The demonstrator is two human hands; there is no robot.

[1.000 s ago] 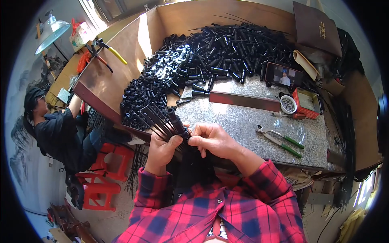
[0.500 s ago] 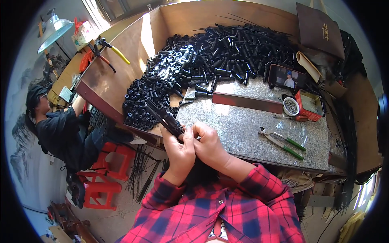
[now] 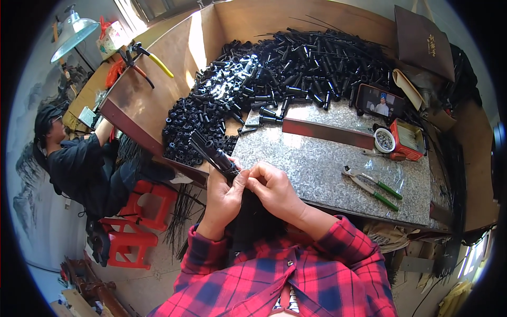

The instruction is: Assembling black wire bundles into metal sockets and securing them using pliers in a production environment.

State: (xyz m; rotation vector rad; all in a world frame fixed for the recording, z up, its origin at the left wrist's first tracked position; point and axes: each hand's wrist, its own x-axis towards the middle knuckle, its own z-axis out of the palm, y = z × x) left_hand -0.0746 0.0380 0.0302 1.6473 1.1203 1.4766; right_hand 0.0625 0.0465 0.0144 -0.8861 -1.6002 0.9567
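My left hand (image 3: 222, 196) is wrapped round a bundle of thin black rods (image 3: 212, 153) with a black cylindrical fitting among them. The bundle tilts up and to the left, above the bench's front edge. My right hand (image 3: 275, 190) is closed beside it, thumb and forefinger pinched close to the left thumb at the bundle's lower end. Something thin and shiny shows between the two hands, too small to make out. Beyond them lies a large heap of black plastic tubes and fittings (image 3: 296, 68), with small ring-shaped pieces (image 3: 187, 127) at its left.
On the grey stone slab (image 3: 311, 174) are green-handled pliers (image 3: 372, 190), a long bar (image 3: 327, 133), a white cup of small metal pieces (image 3: 384, 140), a red box (image 3: 406, 140) and a phone (image 3: 379, 103). Wooden boards wall the bench. A person (image 3: 74, 158) sits left, near red stools (image 3: 129, 248).
My right hand has drawn slightly away from the left, opening a small gap between them. The left hand and bundle have shifted a little, and the whole view has moved slightly.
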